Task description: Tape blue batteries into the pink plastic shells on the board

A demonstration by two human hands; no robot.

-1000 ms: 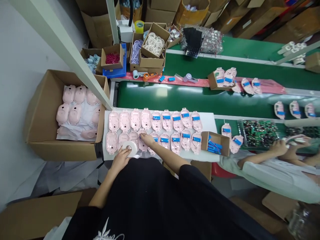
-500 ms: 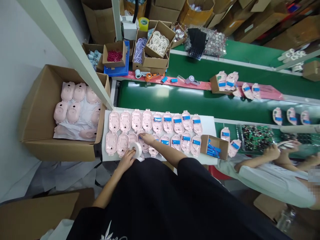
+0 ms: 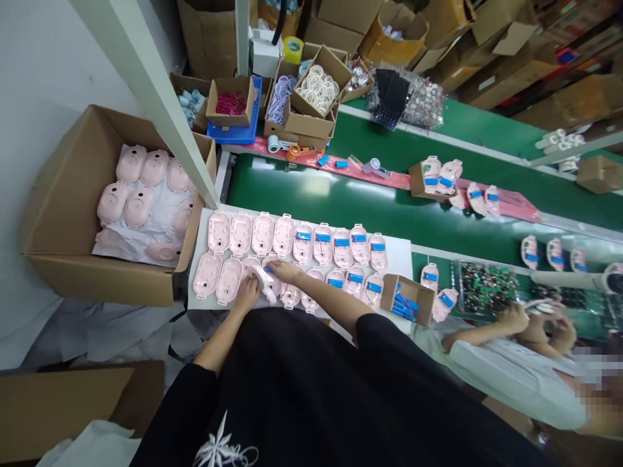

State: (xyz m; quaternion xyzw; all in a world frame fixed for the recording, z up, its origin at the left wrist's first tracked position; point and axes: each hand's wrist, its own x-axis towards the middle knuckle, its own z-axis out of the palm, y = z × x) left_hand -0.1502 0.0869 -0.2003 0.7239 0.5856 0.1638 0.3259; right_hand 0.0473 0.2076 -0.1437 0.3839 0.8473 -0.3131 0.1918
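Observation:
Two rows of pink plastic shells [image 3: 263,235] lie on a white sheet [image 3: 402,254]; those to the right carry blue batteries [image 3: 342,242]. My left hand [image 3: 247,293] is closed round a white tape roll [image 3: 264,283] standing on edge over the near row. My right hand [image 3: 283,270] presses its fingertips onto a pink shell just right of the roll, with a bit of blue under them.
A large carton [image 3: 63,194] of pink housings stands at the left. A small box of blue batteries [image 3: 407,301] sits at the sheet's right end. Beyond lies a green conveyor [image 3: 370,204]. Small boxes of rings [image 3: 311,97] stand at the back. A co-worker's hands [image 3: 535,321] work at the right.
The tape roll has tipped from lying flat to standing on edge and moved up to the right hand. The camera view shifted slightly.

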